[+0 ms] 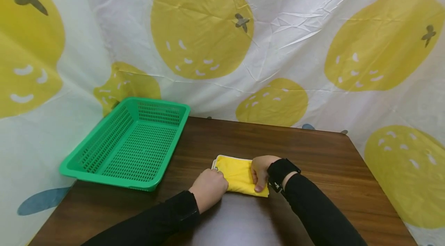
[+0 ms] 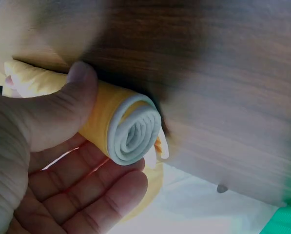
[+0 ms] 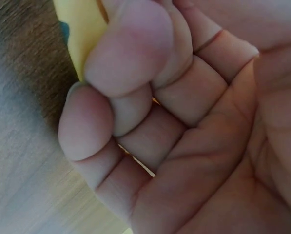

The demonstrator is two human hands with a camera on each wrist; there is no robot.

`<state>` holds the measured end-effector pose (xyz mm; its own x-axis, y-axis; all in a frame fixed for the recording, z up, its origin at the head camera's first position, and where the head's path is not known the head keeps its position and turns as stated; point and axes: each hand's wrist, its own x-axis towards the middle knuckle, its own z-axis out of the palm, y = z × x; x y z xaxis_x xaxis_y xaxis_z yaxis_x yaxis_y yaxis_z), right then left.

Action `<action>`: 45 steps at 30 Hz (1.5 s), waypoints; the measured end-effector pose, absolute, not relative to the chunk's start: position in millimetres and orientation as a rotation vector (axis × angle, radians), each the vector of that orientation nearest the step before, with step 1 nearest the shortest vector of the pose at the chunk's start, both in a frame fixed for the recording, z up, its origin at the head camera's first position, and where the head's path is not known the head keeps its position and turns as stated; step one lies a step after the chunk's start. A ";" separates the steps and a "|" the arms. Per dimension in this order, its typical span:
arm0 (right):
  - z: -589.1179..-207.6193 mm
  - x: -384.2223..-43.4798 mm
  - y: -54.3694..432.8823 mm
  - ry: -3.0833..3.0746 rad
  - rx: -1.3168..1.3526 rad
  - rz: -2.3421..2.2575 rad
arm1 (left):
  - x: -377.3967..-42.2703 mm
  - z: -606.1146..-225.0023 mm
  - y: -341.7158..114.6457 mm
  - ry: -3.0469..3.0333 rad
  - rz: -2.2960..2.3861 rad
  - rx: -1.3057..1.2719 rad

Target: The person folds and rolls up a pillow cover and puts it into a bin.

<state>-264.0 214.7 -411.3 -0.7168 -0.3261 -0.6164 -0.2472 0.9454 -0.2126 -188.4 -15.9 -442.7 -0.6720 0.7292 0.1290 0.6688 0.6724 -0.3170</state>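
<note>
A yellow cloth with white edging lies near the front middle of the table, between both hands. The left wrist view shows it wound into a tight roll, its white spiral end facing the camera. My left hand grips the roll's left end, thumb over it and fingers underneath. At the other end, my right hand holds the cloth with curled fingers. Only a narrow yellow strip shows past those fingertips in the right wrist view; the hand hides the rest.
A green plastic basket with perforated walls stands on the left of the dark wood table. Behind the table and along its sides hangs a white sheet printed with yellow fruit. Black bands circle both wrists.
</note>
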 end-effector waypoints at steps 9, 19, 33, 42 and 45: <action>-447.8 -290.8 235.6 2.370 -0.460 -0.162 | -194.3 -445.9 -15.8 -2.619 0.420 -1.187; -425.6 -276.0 225.6 2.363 -0.381 -0.216 | -211.4 -440.9 -19.3 -2.716 0.362 -1.208; -412.7 -264.2 219.6 2.403 -0.377 -0.246 | -253.4 -438.4 -17.7 -3.045 -0.059 -1.186; -416.7 -250.8 228.9 2.511 -0.491 -0.330 | -249.3 -439.0 -16.1 -3.082 -0.124 -1.150; -417.4 -235.9 230.4 2.633 -0.575 -0.345 | -248.3 -438.2 -16.9 -3.070 -0.140 -1.153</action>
